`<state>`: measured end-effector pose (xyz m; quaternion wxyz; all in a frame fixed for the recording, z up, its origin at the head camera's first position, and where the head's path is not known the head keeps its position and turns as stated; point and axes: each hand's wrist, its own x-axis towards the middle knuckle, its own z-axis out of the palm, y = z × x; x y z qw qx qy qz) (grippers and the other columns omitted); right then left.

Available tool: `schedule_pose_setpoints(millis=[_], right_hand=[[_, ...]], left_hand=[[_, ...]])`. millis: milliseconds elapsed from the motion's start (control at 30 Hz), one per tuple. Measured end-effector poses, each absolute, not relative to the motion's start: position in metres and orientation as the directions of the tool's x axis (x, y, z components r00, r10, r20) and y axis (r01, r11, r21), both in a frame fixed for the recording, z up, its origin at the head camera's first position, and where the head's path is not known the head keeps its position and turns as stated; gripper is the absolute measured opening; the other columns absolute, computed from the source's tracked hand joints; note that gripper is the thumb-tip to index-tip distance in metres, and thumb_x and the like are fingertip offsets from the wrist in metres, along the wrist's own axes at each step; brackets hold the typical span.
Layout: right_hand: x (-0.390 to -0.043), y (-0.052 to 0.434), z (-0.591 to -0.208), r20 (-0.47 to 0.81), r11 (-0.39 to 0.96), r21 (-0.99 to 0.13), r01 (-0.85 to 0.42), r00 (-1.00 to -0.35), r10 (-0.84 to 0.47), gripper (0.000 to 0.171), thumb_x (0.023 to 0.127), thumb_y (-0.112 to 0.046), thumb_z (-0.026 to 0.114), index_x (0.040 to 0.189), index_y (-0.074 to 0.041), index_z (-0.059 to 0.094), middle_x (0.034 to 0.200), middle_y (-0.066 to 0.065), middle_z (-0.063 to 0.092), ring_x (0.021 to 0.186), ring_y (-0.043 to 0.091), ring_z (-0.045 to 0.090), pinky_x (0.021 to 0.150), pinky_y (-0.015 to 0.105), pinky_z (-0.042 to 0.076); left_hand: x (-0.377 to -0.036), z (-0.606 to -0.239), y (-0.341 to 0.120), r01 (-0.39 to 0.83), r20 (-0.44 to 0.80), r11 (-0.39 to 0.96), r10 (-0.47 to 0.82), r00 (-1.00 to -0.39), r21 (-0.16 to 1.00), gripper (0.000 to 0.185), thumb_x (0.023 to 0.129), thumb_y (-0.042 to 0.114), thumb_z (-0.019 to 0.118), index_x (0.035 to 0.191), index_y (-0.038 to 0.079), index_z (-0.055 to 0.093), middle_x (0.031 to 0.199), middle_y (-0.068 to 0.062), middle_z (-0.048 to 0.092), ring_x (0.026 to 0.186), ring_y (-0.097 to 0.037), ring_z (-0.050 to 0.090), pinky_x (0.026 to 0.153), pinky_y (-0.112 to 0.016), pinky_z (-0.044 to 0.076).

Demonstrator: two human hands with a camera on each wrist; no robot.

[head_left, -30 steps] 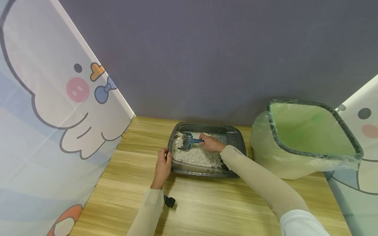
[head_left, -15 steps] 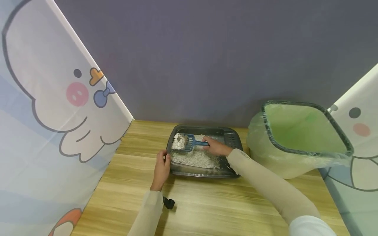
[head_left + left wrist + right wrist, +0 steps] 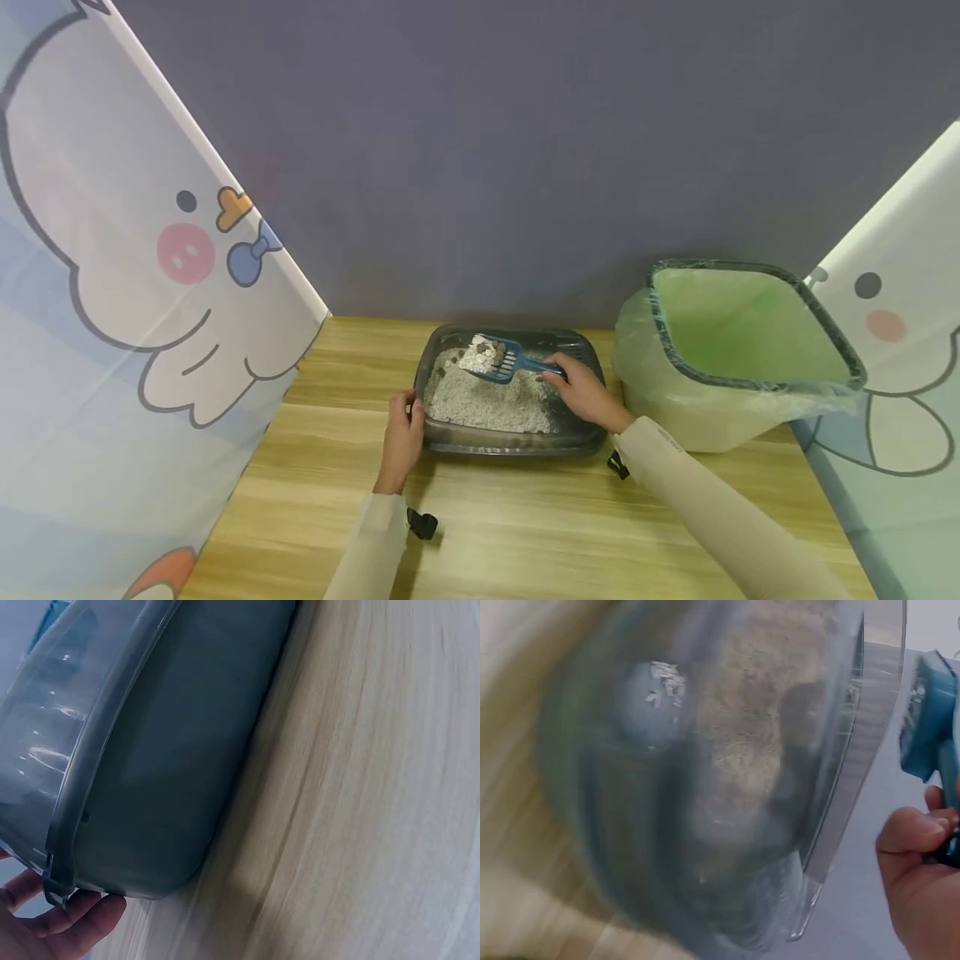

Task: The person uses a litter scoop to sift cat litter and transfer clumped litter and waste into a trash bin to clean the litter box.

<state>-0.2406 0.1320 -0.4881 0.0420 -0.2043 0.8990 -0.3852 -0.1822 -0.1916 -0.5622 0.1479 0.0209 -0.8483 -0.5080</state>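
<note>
My right hand [image 3: 587,392] grips the blue plastic scoop [image 3: 501,358], its handle pointing right toward the green-lined bin [image 3: 738,350], while my left hand [image 3: 402,437] holds the grey litter tray [image 3: 510,440].

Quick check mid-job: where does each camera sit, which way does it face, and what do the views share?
Head: above, facing forward and down at the litter tray, scoop, bin; both hands and sleeves show.
Left wrist: low beside the tray's outer wall on the table; left hand at its rim.
Right wrist: blurred, looking into the tray; right hand holds the scoop.
Shared: the tray.
</note>
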Motion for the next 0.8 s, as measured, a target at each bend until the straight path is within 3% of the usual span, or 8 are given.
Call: schedule_pose_setpoints(millis=[400,600,800], right_hand=[[-0.215,0.141,-0.489,0.166,0.565,-0.746,-0.353,-0.920,-0.355,0.034,0.100,-0.032,0.045,0.125,-0.010,0.053,0.085,-0.002,0.055,0.065,0.020,0.048,0.064,0.038,0.039],[-0.211,0.144,-0.484,0.206,0.536,-0.759,-0.369,-0.918,-0.340,0.033,0.100,-0.030,0.047,0.124,-0.009,0.054,0.093,0.000,0.058,0.072,0.017,0.052,0.066,0.037,0.042],[-0.210,0.147,-0.484,0.309,0.513,-0.741,-0.434,-0.898,-0.313,0.027,0.098,-0.025,0.052,0.120,-0.009,0.056,0.094,0.000,0.054,0.068,0.015,0.047,0.060,0.032,0.040]], left_hand=[[-0.179,-0.564,-0.194,0.070,0.181,0.473,-0.195,-0.964,0.878,0.037,0.103,0.028,0.039,0.127,0.001,0.048,0.121,-0.019,0.045,0.105,-0.033,0.051,0.088,-0.049,0.042],[-0.180,-0.565,-0.193,0.081,0.191,0.470,-0.190,-0.963,0.879,0.036,0.103,0.027,0.040,0.125,0.000,0.049,0.120,-0.018,0.045,0.103,-0.032,0.051,0.086,-0.048,0.043],[-0.181,-0.564,-0.193,0.094,0.202,0.471,-0.184,-0.962,0.877,0.036,0.103,0.028,0.039,0.125,0.001,0.048,0.120,-0.018,0.045,0.103,-0.032,0.051,0.086,-0.048,0.043]])
